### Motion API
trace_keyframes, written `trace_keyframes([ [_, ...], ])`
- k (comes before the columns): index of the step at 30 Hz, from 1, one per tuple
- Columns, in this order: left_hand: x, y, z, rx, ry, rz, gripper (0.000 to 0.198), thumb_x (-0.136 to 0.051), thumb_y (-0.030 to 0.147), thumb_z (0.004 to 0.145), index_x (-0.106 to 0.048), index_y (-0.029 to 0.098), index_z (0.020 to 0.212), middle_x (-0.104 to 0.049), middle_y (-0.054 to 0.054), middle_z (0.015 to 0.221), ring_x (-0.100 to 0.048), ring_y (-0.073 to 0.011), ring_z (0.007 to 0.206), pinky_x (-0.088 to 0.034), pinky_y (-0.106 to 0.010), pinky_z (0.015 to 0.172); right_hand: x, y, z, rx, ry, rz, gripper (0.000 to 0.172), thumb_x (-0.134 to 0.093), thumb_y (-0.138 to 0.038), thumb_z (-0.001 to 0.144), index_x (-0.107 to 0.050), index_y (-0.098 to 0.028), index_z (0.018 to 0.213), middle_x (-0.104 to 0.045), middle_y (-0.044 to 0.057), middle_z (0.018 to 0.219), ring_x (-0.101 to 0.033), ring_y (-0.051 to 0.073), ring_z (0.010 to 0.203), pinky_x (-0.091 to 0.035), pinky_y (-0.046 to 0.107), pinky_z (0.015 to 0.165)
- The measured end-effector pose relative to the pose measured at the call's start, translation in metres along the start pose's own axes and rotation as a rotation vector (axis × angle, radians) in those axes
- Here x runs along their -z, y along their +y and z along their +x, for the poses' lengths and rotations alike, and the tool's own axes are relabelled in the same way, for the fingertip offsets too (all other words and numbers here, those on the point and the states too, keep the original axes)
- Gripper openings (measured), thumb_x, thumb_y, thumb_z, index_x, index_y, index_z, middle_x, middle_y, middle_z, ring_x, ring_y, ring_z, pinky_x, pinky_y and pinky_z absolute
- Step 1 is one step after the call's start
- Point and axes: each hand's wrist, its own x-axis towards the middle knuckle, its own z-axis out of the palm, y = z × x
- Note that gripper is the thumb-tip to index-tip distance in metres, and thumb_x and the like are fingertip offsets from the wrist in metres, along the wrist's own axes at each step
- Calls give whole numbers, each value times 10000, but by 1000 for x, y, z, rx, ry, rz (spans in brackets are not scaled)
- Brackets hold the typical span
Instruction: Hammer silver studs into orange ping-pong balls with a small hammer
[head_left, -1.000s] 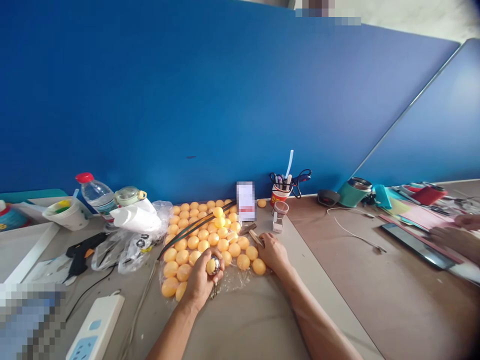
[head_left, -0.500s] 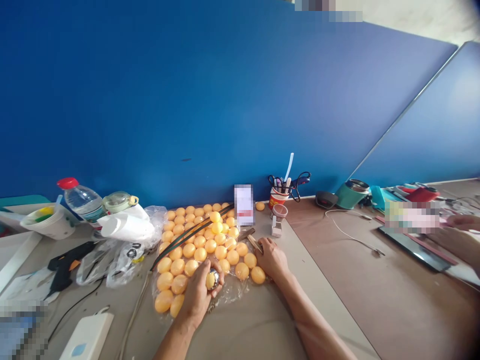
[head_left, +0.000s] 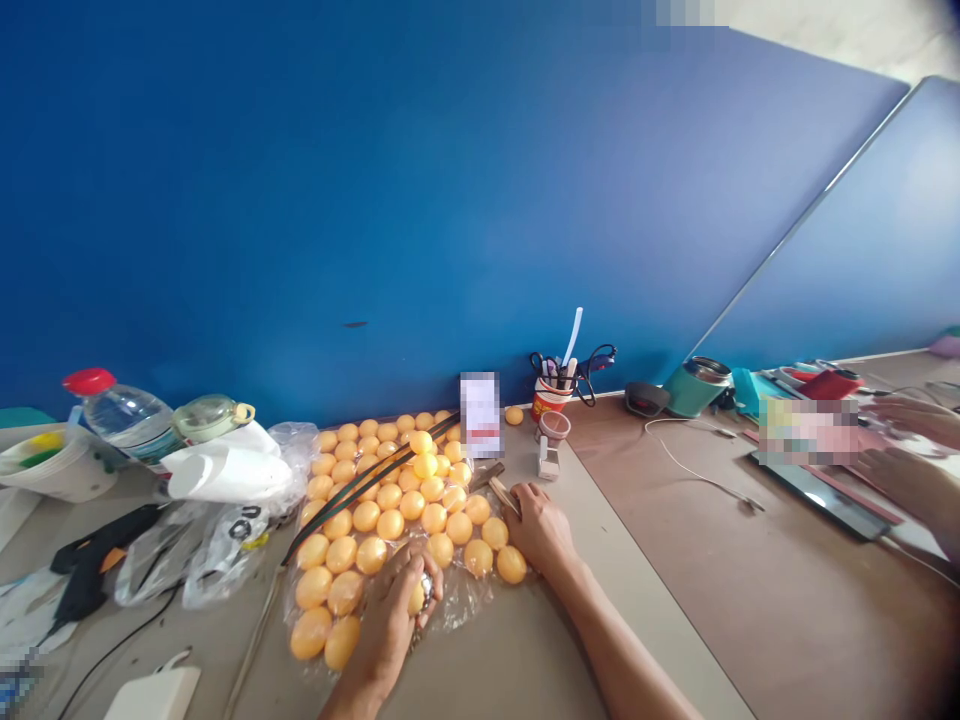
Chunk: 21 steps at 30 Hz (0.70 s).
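My left hand point(head_left: 391, 600) is closed around a shiny, round silver thing with a yellowish face point(head_left: 420, 596); its exact kind is unclear. It is over the front of a spread of orange balls point(head_left: 345, 592) in clear plastic film. My right hand point(head_left: 541, 522) lies low by the right edge of the balls, its fingers closed at a light wooden stick point(head_left: 500, 490). A darker brown piece point(head_left: 489, 474) lies beside the stick. Two dark straps point(head_left: 352, 490) cross the balls diagonally.
A phone-like upright card point(head_left: 480, 415) and a red cup of pens point(head_left: 551, 395) stand at the back. Left are a bottle point(head_left: 127, 415), plastic bags point(head_left: 225, 545) and a black glue gun point(head_left: 97, 560). Another person's hands point(head_left: 900, 460) are at far right by a tablet point(head_left: 817, 495).
The view has shifted slightly, so the things on the left sit further left and lower. My left hand has turned a little, showing less of the silver thing. My right hand stays at the stick.
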Motion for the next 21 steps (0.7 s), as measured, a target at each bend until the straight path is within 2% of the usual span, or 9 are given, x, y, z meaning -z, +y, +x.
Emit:
trace_keyframes([
  [11, 0, -6, 0, -40, 46, -9, 380, -526, 511, 851, -567, 174, 681, -536, -14, 613, -396, -84, 448, -265, -232, 447, 2, -2, 0, 5, -17, -22, 89, -521, -224, 871, -584, -187, 922, -643, 74, 969, -599, 204, 908, -359, 267, 717],
  [17, 2, -8, 2, -62, 52, -21, 420, -520, 548, 846, -572, 168, 674, -558, -28, 612, -420, -89, 446, -276, -220, 438, 0, 1, -1, 40, -30, -47, 114, -476, -221, 904, -578, -181, 939, -646, 81, 985, -607, 201, 921, -369, 263, 721],
  [21, 3, -9, 4, -91, 29, 29, 411, -538, 524, 841, -582, 159, 660, -562, -24, 602, -440, -90, 444, -303, -216, 436, 7, 4, 0, 55, -10, -18, 152, -447, -215, 917, -583, -180, 974, -652, 73, 1004, -619, 183, 905, -369, 251, 706],
])
